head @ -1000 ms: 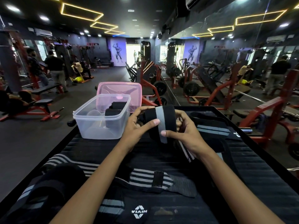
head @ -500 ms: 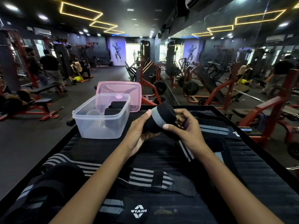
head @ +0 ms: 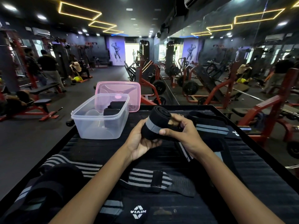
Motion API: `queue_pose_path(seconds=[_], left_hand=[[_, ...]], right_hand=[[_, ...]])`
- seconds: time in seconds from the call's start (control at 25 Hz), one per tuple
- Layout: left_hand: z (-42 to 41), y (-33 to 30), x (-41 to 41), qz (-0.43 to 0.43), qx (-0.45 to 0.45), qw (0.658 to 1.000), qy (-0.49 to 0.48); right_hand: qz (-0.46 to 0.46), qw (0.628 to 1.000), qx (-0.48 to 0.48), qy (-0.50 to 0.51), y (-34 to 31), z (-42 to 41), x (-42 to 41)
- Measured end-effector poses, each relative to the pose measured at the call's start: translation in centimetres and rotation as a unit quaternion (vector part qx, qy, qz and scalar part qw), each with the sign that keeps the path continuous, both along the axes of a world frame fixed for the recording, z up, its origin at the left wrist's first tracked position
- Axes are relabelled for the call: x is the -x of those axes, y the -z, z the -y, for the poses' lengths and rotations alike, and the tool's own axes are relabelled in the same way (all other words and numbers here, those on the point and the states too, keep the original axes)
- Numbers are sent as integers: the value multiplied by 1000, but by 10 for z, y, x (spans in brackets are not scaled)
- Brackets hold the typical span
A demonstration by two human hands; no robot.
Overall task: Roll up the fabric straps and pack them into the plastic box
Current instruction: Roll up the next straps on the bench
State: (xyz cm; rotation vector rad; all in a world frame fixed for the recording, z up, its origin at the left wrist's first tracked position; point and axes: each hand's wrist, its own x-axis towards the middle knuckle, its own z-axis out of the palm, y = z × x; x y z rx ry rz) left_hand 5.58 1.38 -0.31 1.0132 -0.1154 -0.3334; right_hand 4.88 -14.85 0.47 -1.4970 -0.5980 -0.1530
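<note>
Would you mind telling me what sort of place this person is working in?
A gym, almost certainly: red weight machines loaded with black plates, padded benches, and a mirror wall along the right side.

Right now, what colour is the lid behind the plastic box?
Translucent pink lid, propped behind the clear plastic box; the head view shows it.

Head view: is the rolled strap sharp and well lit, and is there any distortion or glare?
Head view: the rolled strap is sharp between both hands; dim room, so black fabric loses detail; ceiling light strips glare; wide-angle bending at the edges; distant people soft.
</note>
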Motion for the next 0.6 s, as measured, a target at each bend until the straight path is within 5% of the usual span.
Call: queue_pose_path(seconds=[0.48,0.6], left_hand=[[-4,2,10,-96,-12,966,240],[1,2,9,-75,-82,972,205]], right_hand=[[-12,997,-24,-70,2,-2,1],[-28,997,-10,-72,3,-1,1]])
